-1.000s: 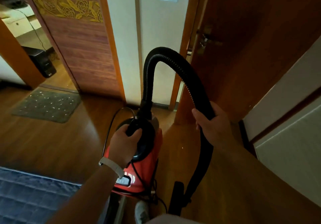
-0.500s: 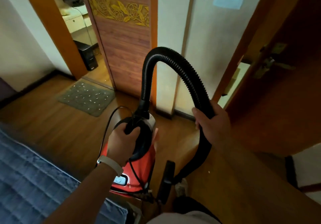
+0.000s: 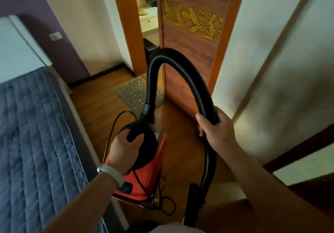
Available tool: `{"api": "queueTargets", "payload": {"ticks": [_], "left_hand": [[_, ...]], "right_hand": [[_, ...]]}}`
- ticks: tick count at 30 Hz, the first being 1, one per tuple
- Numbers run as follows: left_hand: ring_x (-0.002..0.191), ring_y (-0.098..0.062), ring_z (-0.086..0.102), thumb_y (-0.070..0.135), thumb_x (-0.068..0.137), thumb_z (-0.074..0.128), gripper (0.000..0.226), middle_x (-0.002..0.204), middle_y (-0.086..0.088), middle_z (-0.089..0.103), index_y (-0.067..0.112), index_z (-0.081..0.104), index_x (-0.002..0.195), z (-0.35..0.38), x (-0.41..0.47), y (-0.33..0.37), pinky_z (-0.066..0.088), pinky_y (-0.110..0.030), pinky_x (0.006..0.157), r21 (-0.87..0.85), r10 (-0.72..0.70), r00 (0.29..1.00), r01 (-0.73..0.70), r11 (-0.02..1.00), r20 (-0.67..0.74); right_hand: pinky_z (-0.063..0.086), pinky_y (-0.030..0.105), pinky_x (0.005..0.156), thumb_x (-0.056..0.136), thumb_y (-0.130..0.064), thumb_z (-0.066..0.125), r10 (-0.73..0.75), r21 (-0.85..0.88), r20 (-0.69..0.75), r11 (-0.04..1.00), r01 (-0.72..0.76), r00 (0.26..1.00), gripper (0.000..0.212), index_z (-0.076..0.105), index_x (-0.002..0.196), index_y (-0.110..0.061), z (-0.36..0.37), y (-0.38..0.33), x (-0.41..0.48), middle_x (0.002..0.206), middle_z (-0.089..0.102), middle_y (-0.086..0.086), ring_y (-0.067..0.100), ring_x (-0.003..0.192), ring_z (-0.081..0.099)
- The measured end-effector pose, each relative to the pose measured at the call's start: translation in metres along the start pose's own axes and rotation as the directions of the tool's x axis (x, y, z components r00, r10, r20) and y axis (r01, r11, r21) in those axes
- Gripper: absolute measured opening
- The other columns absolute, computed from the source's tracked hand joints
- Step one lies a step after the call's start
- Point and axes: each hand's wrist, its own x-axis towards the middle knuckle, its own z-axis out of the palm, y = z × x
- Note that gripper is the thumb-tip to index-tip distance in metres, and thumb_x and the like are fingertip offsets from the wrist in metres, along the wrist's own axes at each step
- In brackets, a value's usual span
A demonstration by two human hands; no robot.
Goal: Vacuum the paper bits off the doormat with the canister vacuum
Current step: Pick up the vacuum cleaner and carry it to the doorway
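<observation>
A red canister vacuum [image 3: 150,175] hangs off the wooden floor, carried by its black top handle in my left hand [image 3: 124,149]. Its black ribbed hose [image 3: 182,64] arches up from the canister and comes down on the right, where my right hand [image 3: 216,131] grips it. The black nozzle [image 3: 191,202] dangles low near my legs. The grey doormat [image 3: 132,93], dotted with small white paper bits, lies ahead at the doorway, partly hidden behind the hose. A black power cord [image 3: 166,205] trails under the canister.
A bed with a blue quilted cover [image 3: 34,142] fills the left side. A wooden door with a gold flower carving [image 3: 191,33] stands ahead, and white walls close in on the right. A narrow strip of wooden floor [image 3: 95,109] leads to the mat.
My view has swung left and moved forward: the bed now fills the left side and the doormat sits nearer, straight ahead behind the hose. Both hands keep their grips.
</observation>
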Motion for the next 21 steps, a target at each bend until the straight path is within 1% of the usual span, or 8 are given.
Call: {"api": "queueTargets", "payload": {"ticks": [3,6,8,11,14,17,21], "left_hand": [[0.053,-0.015,0.058,0.027,0.088,0.066,0.013,0.065,-0.004,0.064,0.018,0.063,0.081,0.005,0.016,0.011,0.045,-0.028,0.046,-0.017,-0.045,0.997,0.044,0.999,-0.064],[0.055,-0.014,0.058,0.028,0.088,0.066,0.012,0.065,-0.001,0.064,0.023,0.061,0.078,0.006,0.039,0.022,0.044,-0.026,0.047,-0.034,-0.079,0.99,0.075,0.997,-0.12],[0.056,-0.015,0.059,0.029,0.087,0.067,0.013,0.065,0.0,0.064,0.026,0.061,0.076,0.006,0.056,0.022,0.044,-0.025,0.048,-0.031,-0.096,0.985,0.092,0.995,-0.143],[0.058,-0.012,0.06,0.029,0.087,0.067,0.01,0.068,0.0,0.065,0.027,0.062,0.079,0.006,0.083,0.015,0.044,-0.024,0.048,-0.04,-0.129,0.98,0.124,0.991,-0.151],[0.062,-0.01,0.06,0.027,0.088,0.068,0.008,0.071,0.0,0.066,0.024,0.063,0.082,0.003,0.118,0.007,0.041,-0.022,0.048,-0.043,-0.154,0.973,0.149,0.988,-0.171],[0.061,-0.012,0.06,0.028,0.088,0.067,0.008,0.071,-0.001,0.065,0.022,0.063,0.084,-0.003,0.161,-0.004,0.04,-0.02,0.047,-0.059,-0.174,0.973,0.167,0.984,-0.151],[0.062,-0.013,0.059,0.026,0.088,0.067,0.01,0.071,-0.001,0.064,0.022,0.062,0.08,-0.021,0.228,-0.013,0.041,-0.024,0.049,-0.06,-0.152,0.982,0.146,0.987,-0.113]], "right_hand": [[0.052,0.019,0.055,0.09,-0.033,0.069,-0.02,0.008,0.064,1.0,0.019,0.998,0.023,0.061,0.107,-0.019,0.007,0.003,0.031,0.07,0.065,0.002,0.01,0.055,0.063],[0.054,0.022,0.056,0.088,-0.036,0.07,-0.031,0.002,0.127,1.0,0.031,0.991,0.024,0.063,0.104,-0.019,0.017,0.0,0.064,0.07,0.066,0.003,0.012,0.057,0.065],[0.055,0.025,0.058,0.088,-0.038,0.069,-0.022,-0.002,0.151,1.0,0.023,0.988,0.021,0.064,0.1,-0.022,0.026,0.002,0.09,0.069,0.066,0.002,0.013,0.058,0.065],[0.055,0.031,0.059,0.088,-0.04,0.069,-0.025,-0.001,0.174,1.0,0.026,0.984,0.017,0.063,0.095,-0.026,0.049,0.003,0.121,0.065,0.066,0.0,0.014,0.058,0.066],[0.053,0.028,0.058,0.087,-0.039,0.07,-0.017,0.008,0.195,1.0,0.015,0.981,0.017,0.063,0.09,-0.024,0.076,0.003,0.148,0.063,0.065,-0.002,0.012,0.056,0.065],[0.054,0.03,0.058,0.086,-0.04,0.071,-0.014,-0.01,0.192,1.0,0.016,0.981,0.018,0.064,0.089,-0.024,0.106,0.002,0.181,0.063,0.066,-0.001,0.013,0.056,0.065],[0.055,0.032,0.057,0.088,-0.038,0.07,-0.018,-0.021,0.167,1.0,0.022,0.986,0.015,0.062,0.087,-0.026,0.153,-0.011,0.223,0.064,0.066,0.001,0.016,0.057,0.065]]}}
